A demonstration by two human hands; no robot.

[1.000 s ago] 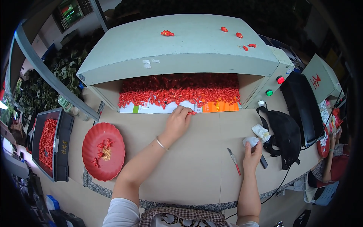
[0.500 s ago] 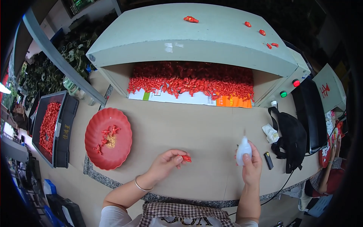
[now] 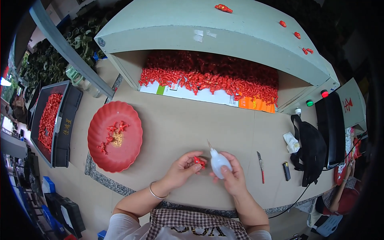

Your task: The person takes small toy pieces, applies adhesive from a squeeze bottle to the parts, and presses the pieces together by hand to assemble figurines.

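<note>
A small red plastic figure piece [image 3: 199,162] is pinched between the thumb and fingers of my left hand [image 3: 182,170], over the table in front of me. Close beside it on the right, my right hand [image 3: 233,176] is wrapped round a white squeeze bottle [image 3: 220,163] with a thin needle tip. The bottle leans left, its tip pointing up and away just beyond the piece, apart from it. To the left, a red scalloped dish [image 3: 132,150] holds several small red figures [image 3: 113,128].
A pale green cabinet [image 3: 240,40] stands at the back, with heaped red pieces [image 3: 216,80] inside. Right of my hands lie a craft knife [image 3: 261,168], a black lighter [image 3: 286,171], crumpled tissue [image 3: 291,143] and a black bag [image 3: 310,148]. A grey crate [image 3: 64,128] is far left.
My right hand has brought the bottle left, close to my left hand, uncovering the craft knife. My left hand still holds the red piece, now turned. The view has shifted slightly.
</note>
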